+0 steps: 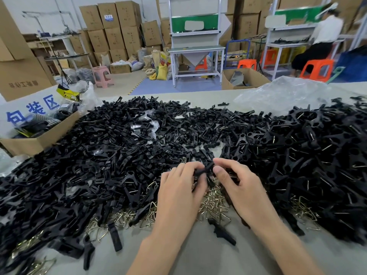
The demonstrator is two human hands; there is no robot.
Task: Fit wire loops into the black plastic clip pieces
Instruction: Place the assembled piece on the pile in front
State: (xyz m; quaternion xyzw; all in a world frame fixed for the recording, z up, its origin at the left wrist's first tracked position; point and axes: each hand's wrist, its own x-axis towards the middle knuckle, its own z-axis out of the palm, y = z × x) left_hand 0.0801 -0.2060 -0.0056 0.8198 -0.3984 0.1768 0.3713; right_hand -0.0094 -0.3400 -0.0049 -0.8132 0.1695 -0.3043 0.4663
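My left hand [179, 187] and my right hand [237, 183] meet over the table's middle, both pinching one black plastic clip piece [205, 171] between their fingertips. Whether a wire sits in it is hidden by my fingers. Below and between my hands lies a heap of brass-coloured wire loops [213, 203]. A huge pile of loose black clip pieces [111, 147] covers the table to the left and ahead. On the right is another pile of black clips with wires showing in them [309, 147].
A cardboard box [37, 142] with bagged parts stands at the left edge. Crumpled clear plastic [286, 92] lies at the far right. Single clip pieces [222, 233] lie on the grey table [198, 255] near me. Beyond are workbenches, stacked cartons and a seated person [321, 36].
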